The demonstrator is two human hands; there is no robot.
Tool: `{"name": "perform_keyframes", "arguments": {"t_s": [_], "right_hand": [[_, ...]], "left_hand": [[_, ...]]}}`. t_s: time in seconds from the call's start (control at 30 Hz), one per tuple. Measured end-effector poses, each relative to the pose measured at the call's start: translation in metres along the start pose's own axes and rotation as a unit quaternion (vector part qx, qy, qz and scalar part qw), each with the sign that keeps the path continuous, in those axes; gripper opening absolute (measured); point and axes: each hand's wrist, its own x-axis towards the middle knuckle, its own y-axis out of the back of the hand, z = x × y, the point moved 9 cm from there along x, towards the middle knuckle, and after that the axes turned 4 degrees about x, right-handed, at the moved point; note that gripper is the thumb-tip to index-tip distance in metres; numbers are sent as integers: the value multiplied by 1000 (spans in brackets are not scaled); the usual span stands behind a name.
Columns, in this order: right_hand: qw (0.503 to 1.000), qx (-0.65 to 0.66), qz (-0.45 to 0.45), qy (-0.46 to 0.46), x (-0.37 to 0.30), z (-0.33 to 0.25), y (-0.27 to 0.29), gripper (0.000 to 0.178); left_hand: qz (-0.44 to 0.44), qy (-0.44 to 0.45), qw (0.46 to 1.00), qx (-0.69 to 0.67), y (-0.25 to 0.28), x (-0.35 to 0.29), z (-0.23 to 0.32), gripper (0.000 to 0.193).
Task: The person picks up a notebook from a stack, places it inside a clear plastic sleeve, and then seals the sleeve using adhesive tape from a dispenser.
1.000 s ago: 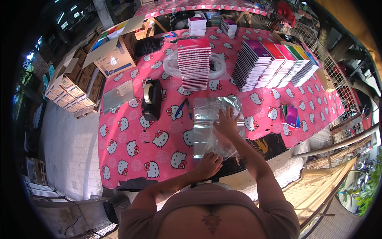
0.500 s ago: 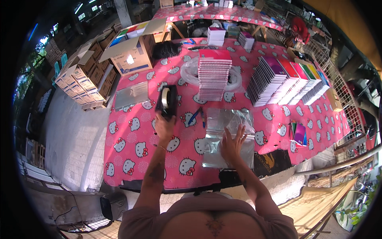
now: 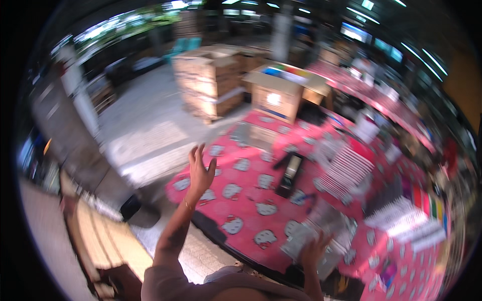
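Observation:
My left hand [image 3: 202,173] is raised, fingers spread and nothing in them, over the left edge of the pink patterned table cover [image 3: 233,200]. My right hand [image 3: 314,249] rests with fingers apart on clear plastic sheets [image 3: 335,220] at the near side of the table. Between the hands and farther in lies a black tape dispenser [image 3: 286,185] with a pale roll, touched by neither hand. Past the sheets stands a tall stack of spiral notebooks [image 3: 346,170] with a red top cover. Motion blurs the whole view.
An open carton [image 3: 273,100] with colourful contents sits at the table's far left corner. Beyond it, stacked cartons [image 3: 203,83] stand on the floor. More notebook stacks [image 3: 406,220] are at the right. A dark bin-like object [image 3: 140,210] is on the floor at the left.
My view has swung to the left. My left hand has let go of the tape dispenser and moved left, up and away from it. My right hand stays at the plastic sheets.

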Motion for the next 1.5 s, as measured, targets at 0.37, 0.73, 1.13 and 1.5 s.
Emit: {"name": "perform_keyframes", "arguments": {"t_s": [0.37, 0.73, 1.13, 1.5], "right_hand": [[979, -147, -44, 136, -29, -112, -28, 57], [981, -174, -80, 13, -5, -221, -186, 58], [931, -284, -131, -189, 25, -154, -205, 59], [895, -326, -136, -274, 20, -110, -172, 60]], "left_hand": [[366, 55, 833, 411, 562, 186, -118, 61], [444, 93, 806, 379, 878, 366, -226, 90], [374, 7, 927, 10, 1016, 440, -305, 85], [275, 212, 892, -290, 1015, 430, -347, 78]]}}
